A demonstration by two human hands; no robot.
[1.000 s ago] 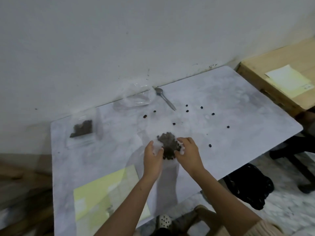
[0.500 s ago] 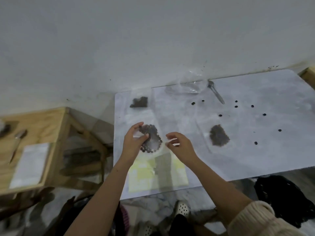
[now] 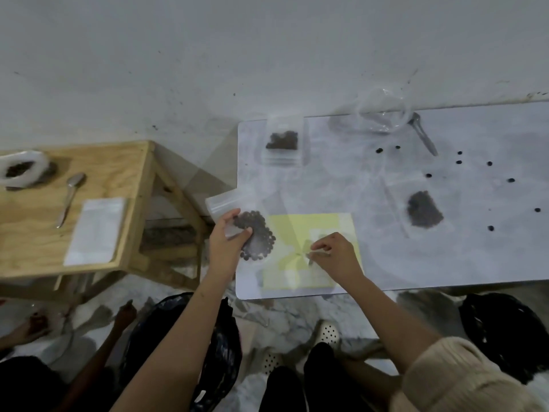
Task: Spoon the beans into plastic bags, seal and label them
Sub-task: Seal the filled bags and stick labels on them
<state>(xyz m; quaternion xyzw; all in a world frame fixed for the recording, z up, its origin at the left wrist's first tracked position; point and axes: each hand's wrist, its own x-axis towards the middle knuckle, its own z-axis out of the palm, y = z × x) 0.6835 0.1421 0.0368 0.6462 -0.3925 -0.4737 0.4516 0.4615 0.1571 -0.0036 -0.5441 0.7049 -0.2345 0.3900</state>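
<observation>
**Lifting a label for the filled bag**

Our left hand (image 3: 226, 244) grips the clear plastic zip bag of dark beans (image 3: 258, 237), held over the near left corner of the white marbled table (image 3: 445, 263). Our right hand (image 3: 334, 254) pinches at the pale yellow label sheet (image 3: 297, 231) lying flat just beside the bag. Whether a label has come up yet, we cannot tell.

To do this well, we judge it best to catch one corner with a fingernail and peel low and slow so the label does not curl. We then press it onto smooth plastic away from the zip.

Farther off lie a small clear bag of beans (image 3: 281, 141) at the far edge, another flat bean bag (image 3: 424, 214), a grey metal spoon (image 3: 425, 140) and scattered loose black beans (image 3: 459, 162). Those strays could roll under our wrist. A light wooden side table (image 3: 118, 173) stands to the left.
</observation>
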